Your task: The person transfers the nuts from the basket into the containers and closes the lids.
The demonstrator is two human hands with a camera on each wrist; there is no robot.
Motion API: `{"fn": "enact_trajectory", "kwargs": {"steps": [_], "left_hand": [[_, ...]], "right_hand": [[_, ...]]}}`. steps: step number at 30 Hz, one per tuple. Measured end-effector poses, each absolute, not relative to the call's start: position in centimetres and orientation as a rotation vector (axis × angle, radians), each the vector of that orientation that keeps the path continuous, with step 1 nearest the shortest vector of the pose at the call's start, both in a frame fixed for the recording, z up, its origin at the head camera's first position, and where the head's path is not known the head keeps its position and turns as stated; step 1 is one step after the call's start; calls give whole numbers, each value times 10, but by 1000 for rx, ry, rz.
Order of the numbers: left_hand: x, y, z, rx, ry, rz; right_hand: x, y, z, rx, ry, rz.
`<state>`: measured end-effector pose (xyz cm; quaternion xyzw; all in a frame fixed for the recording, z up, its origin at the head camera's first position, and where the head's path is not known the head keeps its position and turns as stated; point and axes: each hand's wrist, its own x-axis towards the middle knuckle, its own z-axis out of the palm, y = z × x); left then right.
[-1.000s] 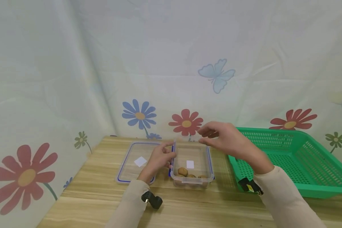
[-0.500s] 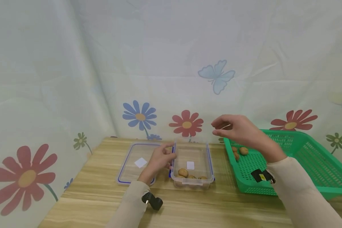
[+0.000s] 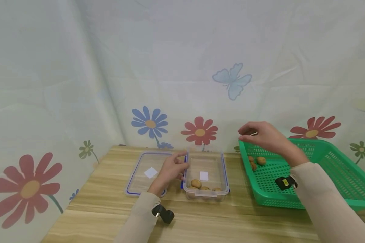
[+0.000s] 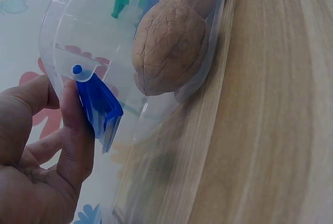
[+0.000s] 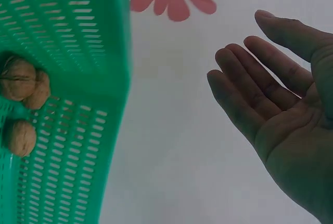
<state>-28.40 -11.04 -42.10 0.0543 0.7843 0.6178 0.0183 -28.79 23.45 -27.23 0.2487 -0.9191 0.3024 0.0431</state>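
My left hand (image 3: 171, 167) rests against the left side of a clear plastic food container (image 3: 209, 193), fingers loosely bent. In the left wrist view, its fingertips touch the wall beside a blue latch (image 4: 99, 107). Walnuts (image 3: 196, 184) lie at the container's near end; one walnut (image 4: 169, 50) shows large through the wall. My right hand (image 3: 266, 136) hovers over the back left corner of a green plastic basket (image 3: 255, 190). The right wrist view shows that hand (image 5: 281, 89) with fingers spread and nothing in the palm. Three walnuts (image 5: 22, 138) sit in the basket's left end.
The container's clear lid (image 3: 135, 175), with a blue seal and a white label, lies flat to the left of the container. A wooden table (image 3: 197, 222) carries everything. A flower-printed curtain (image 3: 176, 67) hangs right behind the table.
My right hand has moved right, from above the container to the basket's back left corner, uncovering the walnuts there. The left hand has stayed at the container.
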Motion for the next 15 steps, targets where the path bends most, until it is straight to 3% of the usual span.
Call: {"fn": "enact_trajectory", "kwargs": {"steps": [15], "left_hand": [[-281, -110, -419, 155, 2444, 1913]], "right_hand": [[-307, 268, -296, 713, -2867, 883]]}}
